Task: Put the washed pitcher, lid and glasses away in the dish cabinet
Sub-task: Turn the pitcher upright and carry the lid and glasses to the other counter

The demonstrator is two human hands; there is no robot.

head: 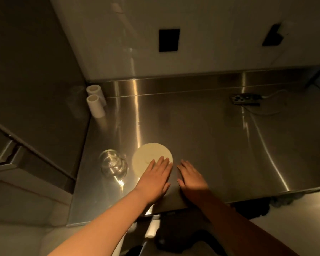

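Steel counter (201, 145) fills the head view — dim, warm light, glare streak down the middle. My left hand (153, 179) lies flat, fingers (162, 161) straight and released, tips over the near edge of the pale round lid (151, 156); I can't tell if it presses or only touches. My guess is it's set to slide or lift the lid off the counter. Right hand (191, 177) just beside it on bare steel, fingers relaxed, grasping nothing — likely waiting to take the next piece. Clear glass (114, 164) stands just left of the lid, near the counter's left edge; could be the pitcher rather than a tumbler, too much glare to say. Both sit close to the front, probably left to dry within easy reach. Two white rolls (96, 100) stand at the back-left corner by the wall, and a power strip (246, 99) with its cable sits back right, well apart. Grey cabinet front (33, 108) at left may be the dish cabinet. Nothing put away yet, as far as I can judge.
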